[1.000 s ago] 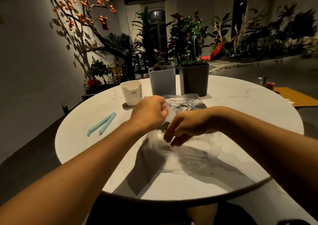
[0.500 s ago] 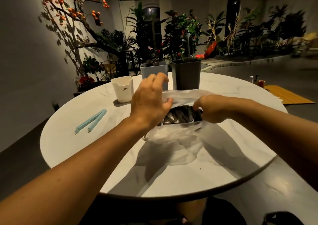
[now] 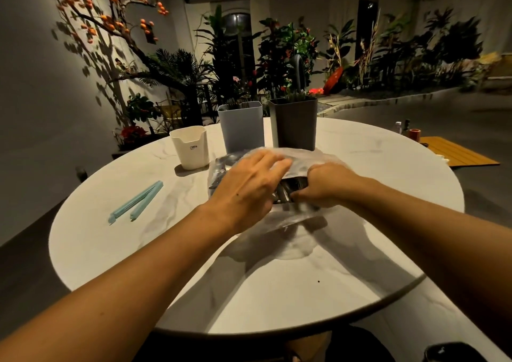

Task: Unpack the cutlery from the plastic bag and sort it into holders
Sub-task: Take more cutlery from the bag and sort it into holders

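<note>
Two bare forearms are seen reaching in from the lower corners of the frame over a round white table (image 3: pixel 116 250). At frame centre the left hand (image 3: pixel 246 187) is laid flat on the clear plastic bag (image 3: pixel 293 217), fingers extended and spread, pressing the plastic near the bag mouth. Just right of it the right hand (image 3: pixel 324 185) is curled, its fingers closed on the bag edge at the opening. Dark cutlery (image 3: pixel 286 192) is seen inside the bag between the two hands; single pieces cannot be told apart. The bag is lying on the table at centre, crumpled, with its near part spread toward the viewer. At centre left a light blue clip (image 3: pixel 135 206) is lying on the table, well apart from the bag. Behind the bag three holders are set in a row: a white holder (image 3: pixel 189 148) left of centre, a grey holder (image 3: pixel 240 127) in the middle, a dark holder (image 3: pixel 294 124) to its right, just beyond the bag's far edge. At the right edge a wooden board (image 3: pixel 457 155) is seen. Plants (image 3: pixel 285 54) are lined along the upper frame, and an orange-berried branch (image 3: pixel 110 9) is at upper left.
</note>
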Demonstrator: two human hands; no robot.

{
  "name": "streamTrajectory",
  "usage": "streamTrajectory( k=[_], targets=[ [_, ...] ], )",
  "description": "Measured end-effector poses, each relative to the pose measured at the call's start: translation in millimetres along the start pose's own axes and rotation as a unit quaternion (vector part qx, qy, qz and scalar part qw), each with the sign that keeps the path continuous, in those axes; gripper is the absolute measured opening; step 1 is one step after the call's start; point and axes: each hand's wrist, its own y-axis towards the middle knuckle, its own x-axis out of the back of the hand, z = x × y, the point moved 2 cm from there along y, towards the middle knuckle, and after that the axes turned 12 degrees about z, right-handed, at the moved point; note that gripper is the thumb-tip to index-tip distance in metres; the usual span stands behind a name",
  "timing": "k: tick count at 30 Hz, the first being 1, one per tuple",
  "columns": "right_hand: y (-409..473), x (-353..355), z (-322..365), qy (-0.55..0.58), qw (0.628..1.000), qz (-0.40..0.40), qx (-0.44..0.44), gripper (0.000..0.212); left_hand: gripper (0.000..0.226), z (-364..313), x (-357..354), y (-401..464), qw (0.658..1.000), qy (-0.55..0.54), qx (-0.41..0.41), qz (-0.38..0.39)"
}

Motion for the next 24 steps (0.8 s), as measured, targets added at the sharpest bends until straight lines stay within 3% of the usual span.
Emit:
streamTrajectory(
  k=[5, 10, 13, 18, 24],
  targets=[
    [6, -11, 20, -0.057, 0.997, 0.029, -0.038, 0.071, 0.114, 2, -4, 4, 0.998, 0.027, 0.048, 0.043],
    [17, -19, 20, 0.046, 0.998, 0.001, -0.031, 0.088, 0.124, 3, -11, 7, 0.988, -0.004, 0.093, 0.122],
    [15, -19, 17, 0.078, 0.997, -0.010, 0.002, 0.091, 0.127, 6, -19, 10, 0.981, -0.057, 0.107, 0.153],
    [6, -13, 15, 0.018, 0.999, 0.029, 0.011, 0.071, 0.127, 7, -23, 12, 0.978, -0.081, 0.115, 0.155],
    [-3, -8, 23, -0.040, 0.997, 0.055, 0.018, 0.085, 0.129, 1, -19, 15, 0.973, -0.097, 0.120, 0.169]
  ],
)
